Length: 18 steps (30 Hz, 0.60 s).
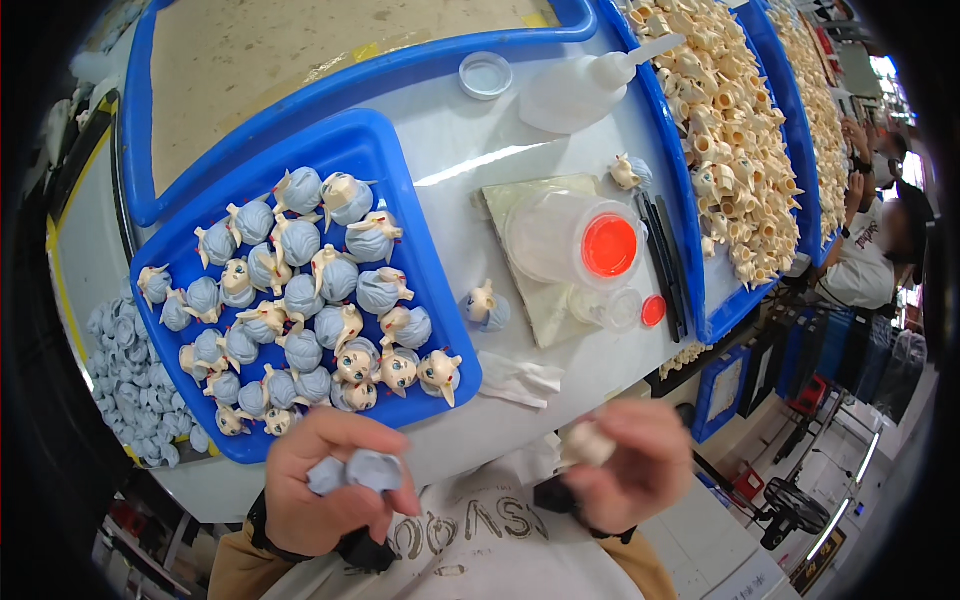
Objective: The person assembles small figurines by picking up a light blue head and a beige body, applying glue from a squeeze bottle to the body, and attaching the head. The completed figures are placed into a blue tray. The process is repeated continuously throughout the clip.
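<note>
My left hand (330, 500), in front of the blue tray (457, 345), is closed around grey-blue moulded doll hair pieces (374, 470); two lobes show between thumb and fingers. Across from it, my right hand (645, 465) pinches a small cream-coloured doll head (588, 445), blurred by motion. The two hands are apart, close to my body. Inside the tray lie several doll heads (399, 370) with grey-blue hair, some face up, others turned over. A single haired doll head (487, 307) lies on the table right of the tray.
A clear jar with red contents (609, 245) stands on a pale board (520, 290) beside a red cap (653, 310). Behind are a squeeze bottle (570, 98) and bins of cream heads (735, 140). Loose hair pieces (130, 380) lie far left. Another person (865, 260) sits at right.
</note>
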Available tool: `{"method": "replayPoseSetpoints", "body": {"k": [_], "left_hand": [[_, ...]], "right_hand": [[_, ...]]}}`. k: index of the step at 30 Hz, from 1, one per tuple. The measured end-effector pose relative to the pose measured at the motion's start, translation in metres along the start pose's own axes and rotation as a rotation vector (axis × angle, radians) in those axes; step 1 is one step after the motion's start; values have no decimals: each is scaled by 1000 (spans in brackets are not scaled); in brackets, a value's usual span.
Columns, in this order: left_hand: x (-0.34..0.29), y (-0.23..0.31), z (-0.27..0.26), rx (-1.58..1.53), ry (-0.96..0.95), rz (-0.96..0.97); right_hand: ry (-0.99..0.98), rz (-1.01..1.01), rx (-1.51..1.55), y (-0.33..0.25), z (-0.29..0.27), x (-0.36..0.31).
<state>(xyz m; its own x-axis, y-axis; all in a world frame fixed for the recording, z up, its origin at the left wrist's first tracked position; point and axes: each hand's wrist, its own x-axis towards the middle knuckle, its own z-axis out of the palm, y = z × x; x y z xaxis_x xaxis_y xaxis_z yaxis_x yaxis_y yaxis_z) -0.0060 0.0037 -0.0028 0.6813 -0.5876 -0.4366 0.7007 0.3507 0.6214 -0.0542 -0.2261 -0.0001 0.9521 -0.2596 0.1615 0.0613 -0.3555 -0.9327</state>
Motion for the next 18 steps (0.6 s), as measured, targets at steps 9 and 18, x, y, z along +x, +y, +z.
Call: {"method": "replayPoseSetpoints", "body": {"k": [9, 18], "left_hand": [[0, 6, 10, -28, 77, -136], [2, -1, 8, -19, 65, -41]], "right_hand": [[259, 42, -168, 16, -14, 32], [182, -15, -340, 23, -10, 38]]}}
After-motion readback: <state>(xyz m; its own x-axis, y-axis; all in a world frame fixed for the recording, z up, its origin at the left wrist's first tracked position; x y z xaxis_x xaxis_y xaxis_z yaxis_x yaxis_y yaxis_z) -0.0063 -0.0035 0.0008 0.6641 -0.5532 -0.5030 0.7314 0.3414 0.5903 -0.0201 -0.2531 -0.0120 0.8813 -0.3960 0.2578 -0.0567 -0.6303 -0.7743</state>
